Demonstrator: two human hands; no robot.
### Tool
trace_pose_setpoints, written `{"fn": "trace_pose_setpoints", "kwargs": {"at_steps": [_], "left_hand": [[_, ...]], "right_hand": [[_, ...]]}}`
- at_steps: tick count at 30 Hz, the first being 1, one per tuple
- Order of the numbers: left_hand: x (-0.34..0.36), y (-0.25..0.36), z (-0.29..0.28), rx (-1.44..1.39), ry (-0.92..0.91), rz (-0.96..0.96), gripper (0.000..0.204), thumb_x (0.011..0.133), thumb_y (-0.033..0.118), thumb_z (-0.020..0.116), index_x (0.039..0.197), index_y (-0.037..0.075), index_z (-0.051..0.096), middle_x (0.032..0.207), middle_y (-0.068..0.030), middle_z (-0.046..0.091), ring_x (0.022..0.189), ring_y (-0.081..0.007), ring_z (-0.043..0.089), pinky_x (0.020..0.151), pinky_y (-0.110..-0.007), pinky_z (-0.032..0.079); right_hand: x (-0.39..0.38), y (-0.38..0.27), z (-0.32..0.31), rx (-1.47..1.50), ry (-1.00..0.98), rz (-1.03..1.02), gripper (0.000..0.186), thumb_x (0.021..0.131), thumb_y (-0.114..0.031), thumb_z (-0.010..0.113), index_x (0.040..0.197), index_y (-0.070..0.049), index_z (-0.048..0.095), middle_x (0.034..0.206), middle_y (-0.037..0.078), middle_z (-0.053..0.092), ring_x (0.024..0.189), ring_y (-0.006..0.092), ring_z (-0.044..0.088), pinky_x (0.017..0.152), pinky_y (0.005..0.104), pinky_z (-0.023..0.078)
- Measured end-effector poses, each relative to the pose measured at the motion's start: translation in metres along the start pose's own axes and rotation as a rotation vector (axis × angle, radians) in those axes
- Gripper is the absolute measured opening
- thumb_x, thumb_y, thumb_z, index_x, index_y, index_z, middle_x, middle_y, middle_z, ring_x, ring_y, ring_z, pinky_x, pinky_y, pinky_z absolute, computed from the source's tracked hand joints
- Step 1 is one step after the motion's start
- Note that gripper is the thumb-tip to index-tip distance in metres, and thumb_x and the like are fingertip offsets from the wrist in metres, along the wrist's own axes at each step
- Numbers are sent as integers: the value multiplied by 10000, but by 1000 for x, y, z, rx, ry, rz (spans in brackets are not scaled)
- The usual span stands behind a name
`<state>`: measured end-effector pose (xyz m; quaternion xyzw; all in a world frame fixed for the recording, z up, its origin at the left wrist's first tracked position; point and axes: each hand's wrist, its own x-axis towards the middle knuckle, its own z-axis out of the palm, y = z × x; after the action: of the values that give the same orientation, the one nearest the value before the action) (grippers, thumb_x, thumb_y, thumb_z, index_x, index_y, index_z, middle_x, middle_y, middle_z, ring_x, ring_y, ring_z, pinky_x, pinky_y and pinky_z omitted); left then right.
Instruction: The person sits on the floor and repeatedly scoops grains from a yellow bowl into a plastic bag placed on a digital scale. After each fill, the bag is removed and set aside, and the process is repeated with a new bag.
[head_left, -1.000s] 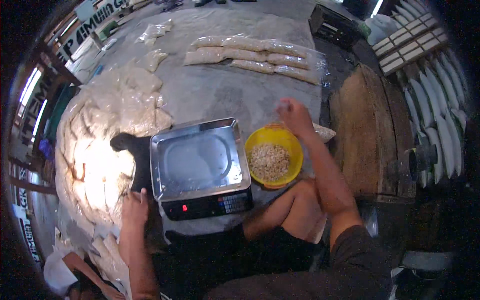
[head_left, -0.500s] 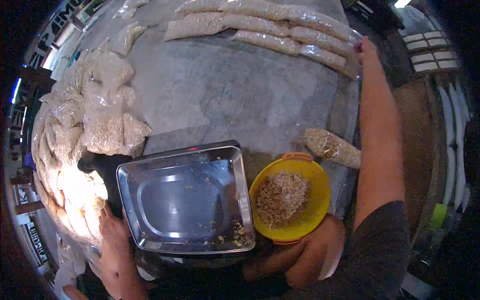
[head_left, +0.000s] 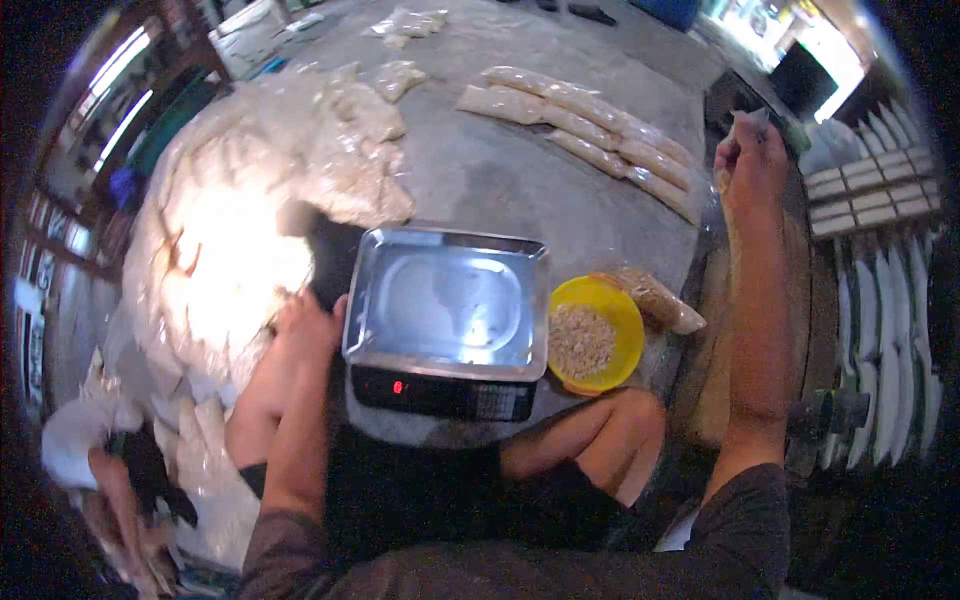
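Observation:
My right hand [head_left: 752, 165] is raised at the far right, beyond the end of a row of filled plastic tubes [head_left: 600, 125]. Its fingers are curled around a whitish, translucent bit of plastic [head_left: 752, 118]. Beside the left edge of a digital scale [head_left: 440, 397] rests my left hand [head_left: 310, 325], slightly blurred, its fingers loosely apart and holding nothing I can see. The scale's steel tray [head_left: 450, 300] carries no load. To its right, a yellow bowl [head_left: 625, 350] contains tan, crumbly chunks [head_left: 580, 340]. A filled clear bag [head_left: 655, 298] lies against the bowl's far side.
A large heap of clear bags [head_left: 350, 150] stands on the left, part of it washed out by bright light. A dark object [head_left: 335, 250] sits between heap and scale. Another person [head_left: 90, 440] bends at lower left. Long white packages [head_left: 880, 330] line the right side.
My view has shifted, bringing the scale's lit display into sight. My right hand has moved away from the end of the tube row. My left hand stays beside the scale.

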<state>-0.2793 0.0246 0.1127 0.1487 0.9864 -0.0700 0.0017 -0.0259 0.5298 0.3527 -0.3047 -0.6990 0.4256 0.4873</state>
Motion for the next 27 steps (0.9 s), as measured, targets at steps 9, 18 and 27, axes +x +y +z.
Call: {"fn": "trace_pose_setpoints", "kwargs": {"at_steps": [9, 18, 27], "left_hand": [[-30, -89, -2, -406, -133, 327, 657, 993, 495, 515, 1492, 70, 460, 1551, -221, 425, 1439, -390, 394, 1190, -444, 334], [-161, -141, -20, -115, 41, 206, 867, 860, 493, 703, 1547, 83, 370, 1557, -201, 412, 1451, -377, 362, 1174, -548, 293], [-218, -23, -50, -405, -517, 311, 686, 869, 609, 674, 1249, 47, 574, 1232, -255, 650, 1144, -439, 632, 951, -539, 502]], "right_hand": [[-198, -2, 64, 402, -204, 189, 266, 1016, -343, 578, 892, -107, 582, 671, 16, 522, 576, 138, 521, 535, 298, 423], [-302, 130, 11, -475, -66, -163, 299, 979, -336, 668, 942, -39, 675, 758, 103, 644, 684, 179, 632, 668, 366, 518], [-272, 212, -42, -1035, -425, 4, 466, 995, -455, 614, 1116, -13, 699, 826, 131, 680, 798, 221, 675, 737, 363, 523]]}}
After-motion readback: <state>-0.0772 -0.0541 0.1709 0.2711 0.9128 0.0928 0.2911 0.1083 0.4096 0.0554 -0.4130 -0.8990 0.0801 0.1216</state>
